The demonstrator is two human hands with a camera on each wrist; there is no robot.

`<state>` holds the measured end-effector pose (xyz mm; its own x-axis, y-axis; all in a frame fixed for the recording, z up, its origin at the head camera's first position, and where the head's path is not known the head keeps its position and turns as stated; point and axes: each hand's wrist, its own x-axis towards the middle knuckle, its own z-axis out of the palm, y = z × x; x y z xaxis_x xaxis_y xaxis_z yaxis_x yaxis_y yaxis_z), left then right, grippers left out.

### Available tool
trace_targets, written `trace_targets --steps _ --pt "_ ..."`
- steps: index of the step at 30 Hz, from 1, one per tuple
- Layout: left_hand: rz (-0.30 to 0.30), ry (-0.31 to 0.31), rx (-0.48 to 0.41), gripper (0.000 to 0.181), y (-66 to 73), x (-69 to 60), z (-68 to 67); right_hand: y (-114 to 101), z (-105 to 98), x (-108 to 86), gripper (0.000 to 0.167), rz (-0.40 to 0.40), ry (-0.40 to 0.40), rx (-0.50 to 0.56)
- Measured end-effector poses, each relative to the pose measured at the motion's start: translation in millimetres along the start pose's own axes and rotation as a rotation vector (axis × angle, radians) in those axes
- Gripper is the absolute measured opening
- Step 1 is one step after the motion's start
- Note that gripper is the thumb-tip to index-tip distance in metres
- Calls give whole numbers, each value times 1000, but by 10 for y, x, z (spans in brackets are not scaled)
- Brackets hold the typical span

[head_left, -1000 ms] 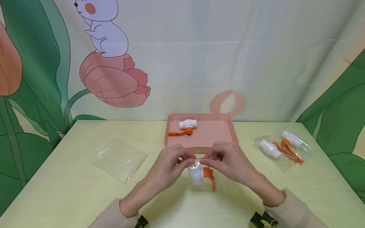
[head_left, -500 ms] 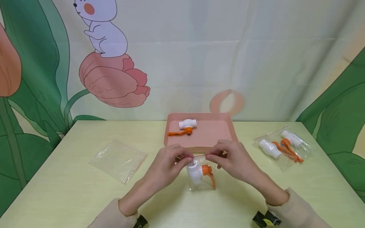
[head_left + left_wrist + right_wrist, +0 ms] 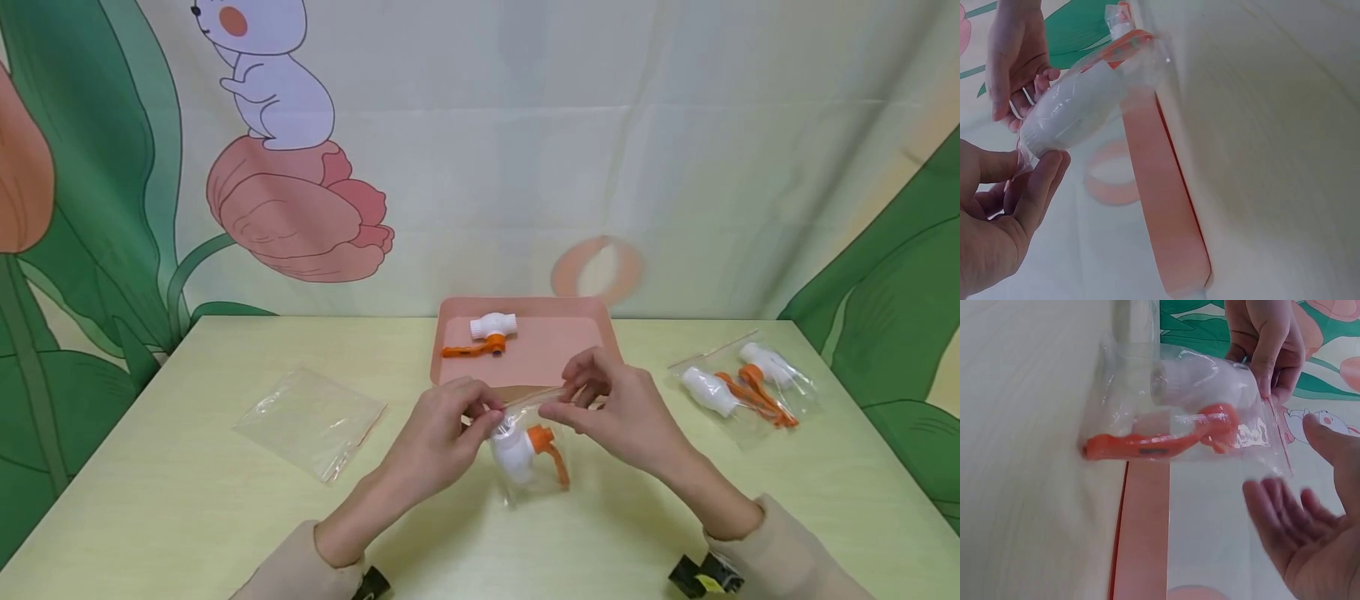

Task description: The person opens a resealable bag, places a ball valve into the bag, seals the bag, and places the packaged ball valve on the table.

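Observation:
A clear zip bag (image 3: 1124, 375) with a white ball valve (image 3: 513, 457) inside hangs over the near side of the table. The valve's orange lever handle (image 3: 1147, 447) shows through the plastic. My left hand (image 3: 446, 429) pinches the bag's zip edge at its left end, thumb against fingers; in the left wrist view those fingers are beside the valve's white end. Beside the zip edge's other end is my right hand (image 3: 1316, 531), thumb and fingers spread apart, with nothing between them in the right wrist view.
Behind the hands stands a pink tray (image 3: 555, 342) holding an unbagged white and orange ball valve (image 3: 493, 325). A flat clear bag (image 3: 311, 425) lies at left. Bagged valves (image 3: 742, 387) lie at right. A printed curtain (image 3: 480, 167) hangs behind the table.
My right hand has moved slightly right and up, and its fingers have come apart from the zip edge. The bag tilts more, its right end higher. My left hand keeps its pinch.

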<state>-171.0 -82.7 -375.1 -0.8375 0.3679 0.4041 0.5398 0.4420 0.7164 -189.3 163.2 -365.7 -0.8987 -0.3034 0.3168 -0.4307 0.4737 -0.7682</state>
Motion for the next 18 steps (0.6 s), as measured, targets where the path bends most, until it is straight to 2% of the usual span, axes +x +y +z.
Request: trace_targets --steps 4,9,13,18 --pt "-41 14 32 12 -7 -6 15 -2 22 -26 46 25 4 -64" --pt "-106 39 19 11 -28 -6 16 33 103 -73 42 -30 -81 -118" --pt "-149 50 -19 9 -40 1 15 31 186 -126 57 -66 -127 -149" --pt "-206 43 -97 7 -31 8 25 8 272 -168 75 -88 -132 -203"
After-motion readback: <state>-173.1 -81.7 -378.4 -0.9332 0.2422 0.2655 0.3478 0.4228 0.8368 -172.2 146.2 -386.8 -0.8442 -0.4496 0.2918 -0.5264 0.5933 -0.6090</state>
